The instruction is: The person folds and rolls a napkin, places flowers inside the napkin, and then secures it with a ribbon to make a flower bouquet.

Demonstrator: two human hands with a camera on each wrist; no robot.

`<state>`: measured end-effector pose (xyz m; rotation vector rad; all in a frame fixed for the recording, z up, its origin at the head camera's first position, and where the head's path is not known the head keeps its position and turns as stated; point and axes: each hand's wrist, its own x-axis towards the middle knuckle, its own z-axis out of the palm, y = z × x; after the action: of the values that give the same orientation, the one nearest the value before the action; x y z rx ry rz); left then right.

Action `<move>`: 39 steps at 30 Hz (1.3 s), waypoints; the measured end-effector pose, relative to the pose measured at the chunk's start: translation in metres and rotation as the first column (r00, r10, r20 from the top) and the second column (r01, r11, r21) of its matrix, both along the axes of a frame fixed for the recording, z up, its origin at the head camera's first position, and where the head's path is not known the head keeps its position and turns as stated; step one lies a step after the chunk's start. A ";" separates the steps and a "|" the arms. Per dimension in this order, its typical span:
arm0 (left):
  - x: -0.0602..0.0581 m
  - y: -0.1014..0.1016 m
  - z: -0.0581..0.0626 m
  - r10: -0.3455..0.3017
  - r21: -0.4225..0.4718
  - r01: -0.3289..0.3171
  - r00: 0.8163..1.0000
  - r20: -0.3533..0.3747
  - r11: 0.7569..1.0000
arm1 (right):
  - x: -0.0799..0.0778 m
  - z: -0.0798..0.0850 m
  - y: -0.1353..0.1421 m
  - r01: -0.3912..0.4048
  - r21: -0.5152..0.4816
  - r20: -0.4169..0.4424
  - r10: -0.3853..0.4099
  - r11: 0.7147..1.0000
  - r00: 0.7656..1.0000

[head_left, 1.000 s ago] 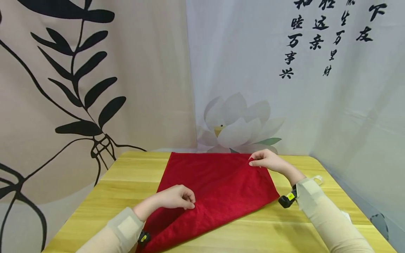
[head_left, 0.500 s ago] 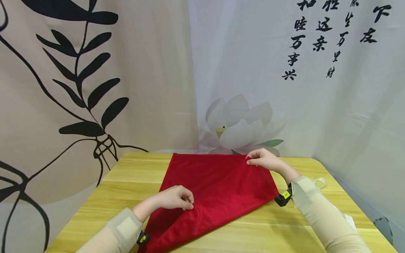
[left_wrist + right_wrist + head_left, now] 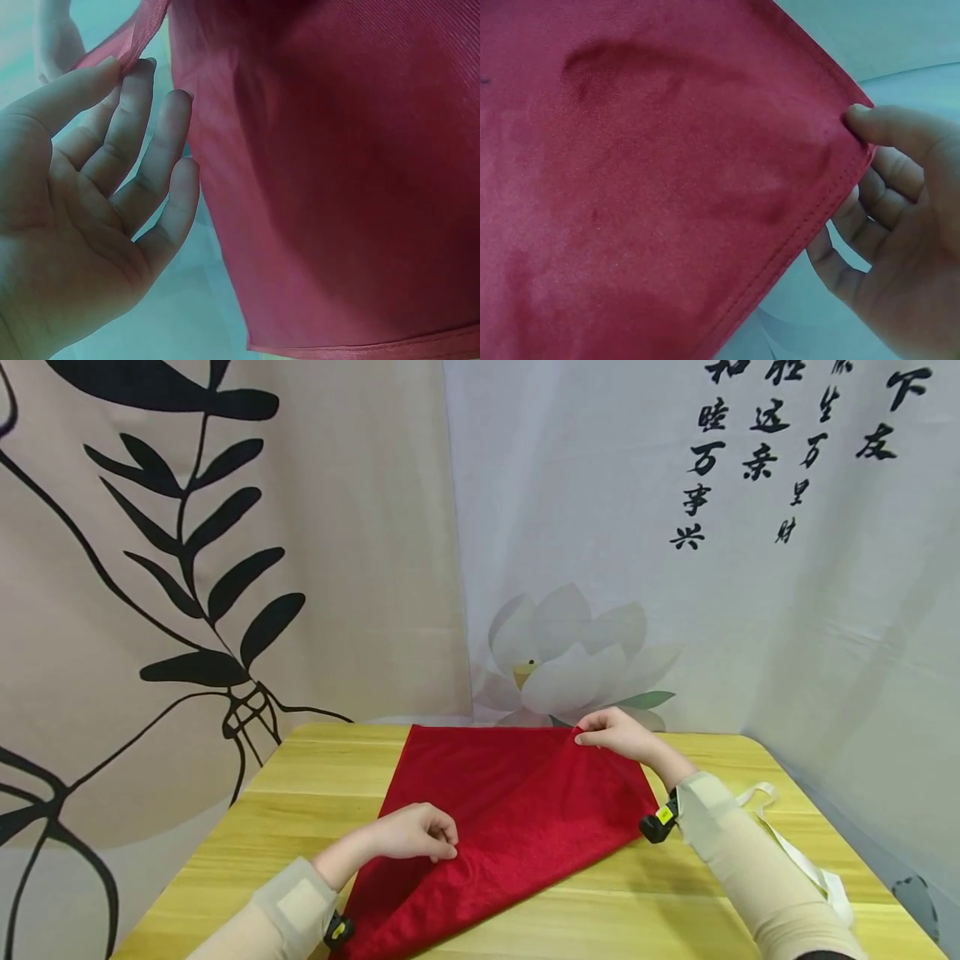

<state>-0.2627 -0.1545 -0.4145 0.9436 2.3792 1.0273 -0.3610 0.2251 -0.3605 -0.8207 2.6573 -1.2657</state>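
Observation:
A red cloth (image 3: 517,810) with a soft sheen lies across the table, its near part folded over at a slant. My left hand (image 3: 416,833) pinches it near the front; the left wrist view shows an edge of the cloth (image 3: 146,30) between thumb and forefinger, the other fingers loosely bent. Farther back on the right, my right hand (image 3: 618,737) pinches the cloth close to its far edge. In the right wrist view, that hand (image 3: 907,202) grips a corner with a stitched hem, thumb on top and fingers beneath. Part of the cloth's near end runs out of the head view.
The cloth lies on a light wooden table (image 3: 300,793) with rounded far corners. A white strap (image 3: 798,856) lies beside my right forearm. Behind the table hangs a printed curtain (image 3: 360,527). Each wrist carries a small black camera (image 3: 658,823).
My right hand has shifted slightly left along the far edge, carrying the pinched cloth with it. The left hand stays nearly still. More of the white strap shows now.

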 end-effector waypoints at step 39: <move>-0.004 -0.022 -0.013 0.072 -0.016 -0.072 0.997 -0.015 0.997 | -0.037 -0.011 -0.041 0.004 -0.013 0.010 -0.004 1.000 1.000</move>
<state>-0.2664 -0.1762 -0.4274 0.8679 2.4462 1.0281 -0.3975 0.1840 -0.3714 -0.8087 2.6475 -1.2862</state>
